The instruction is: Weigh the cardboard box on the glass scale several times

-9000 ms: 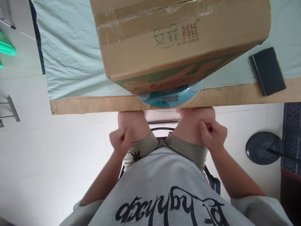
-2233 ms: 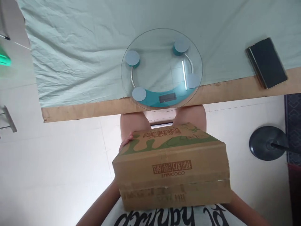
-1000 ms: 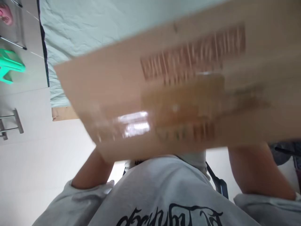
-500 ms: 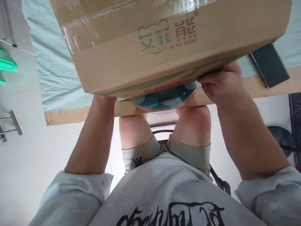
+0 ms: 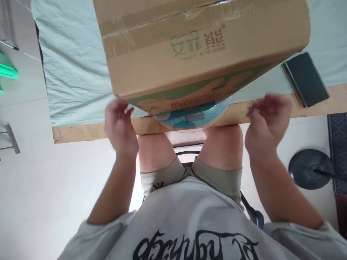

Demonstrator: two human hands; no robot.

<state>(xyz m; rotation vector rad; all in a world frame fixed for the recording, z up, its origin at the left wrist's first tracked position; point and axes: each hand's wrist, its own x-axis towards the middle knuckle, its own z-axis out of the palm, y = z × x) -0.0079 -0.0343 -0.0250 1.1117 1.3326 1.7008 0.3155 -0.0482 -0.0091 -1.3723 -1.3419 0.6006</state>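
Note:
A large taped cardboard box (image 5: 151, 68) with green and brown print rests on a round glass scale with a blue-green face (image 5: 176, 119) and a small grey display. The scale's front part juts past the box, over the table's wooden edge. My left hand (image 5: 121, 126) is just off the box's near left corner, its fingers loosely curled and apart, holding nothing. To the right of the scale, my right hand (image 5: 267, 126) hovers over the table edge, empty, its loosely bent fingers blurred by motion. Most of the scale is hidden under the box.
A dark, flat phone-like object (image 5: 306, 80) lies near the table edge at right. Pale green cloth (image 5: 73, 79) covers the table behind the bare wooden edge (image 5: 78, 133). On the floor at right stands a round black base (image 5: 309, 169). Something green (image 5: 8, 70) is at far left.
Both hands have let go of the box and drawn back toward me, apart from it. The box appears lower and farther away, with more of its printed front side showing.

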